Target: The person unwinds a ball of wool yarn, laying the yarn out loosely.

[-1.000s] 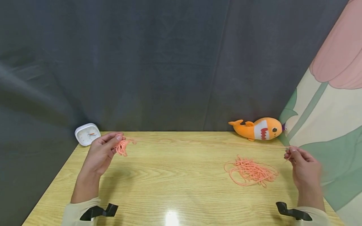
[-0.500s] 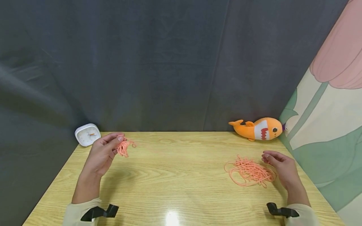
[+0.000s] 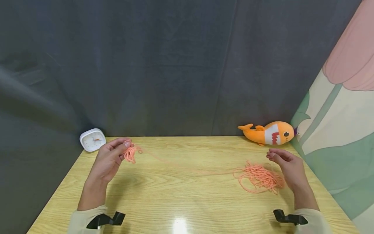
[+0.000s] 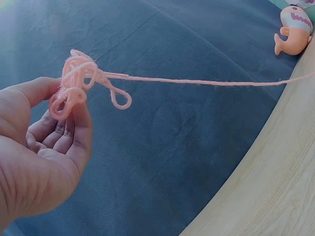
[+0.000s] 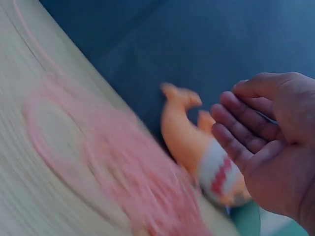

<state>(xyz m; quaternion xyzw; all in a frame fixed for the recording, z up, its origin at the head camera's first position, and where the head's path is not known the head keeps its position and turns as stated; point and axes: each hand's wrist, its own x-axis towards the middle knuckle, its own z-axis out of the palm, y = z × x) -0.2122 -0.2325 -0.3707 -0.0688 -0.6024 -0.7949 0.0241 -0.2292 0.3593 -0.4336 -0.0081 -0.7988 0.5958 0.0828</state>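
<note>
My left hand [image 3: 109, 159] pinches a small looped bundle of coral-pink yarn [image 3: 130, 153] between thumb and fingers, above the table's left side. In the left wrist view, loops of the yarn bundle [image 4: 76, 81] stick out past the fingertips, and one strand [image 4: 211, 82] runs off to the right. That strand sags across the table to a loose tangled heap of the same yarn [image 3: 260, 177] on the right. Just above and right of this heap hovers my right hand [image 3: 287, 165]. Its fingers are loosely bent with nothing between them, as the right wrist view also shows.
At the back right lies an orange plush shark [image 3: 273, 133]. A white square clock [image 3: 93, 139] stands at the back left corner. Behind the wooden table [image 3: 175, 195] hangs a dark curtain [image 3: 163, 71], and a floral-patterned cloth [image 3: 344, 136] covers the right side.
My right hand has let go of the strand and moved left from the far right to near the heap. The strand, earlier pulled out to the right hand, now sags to the heap.
</note>
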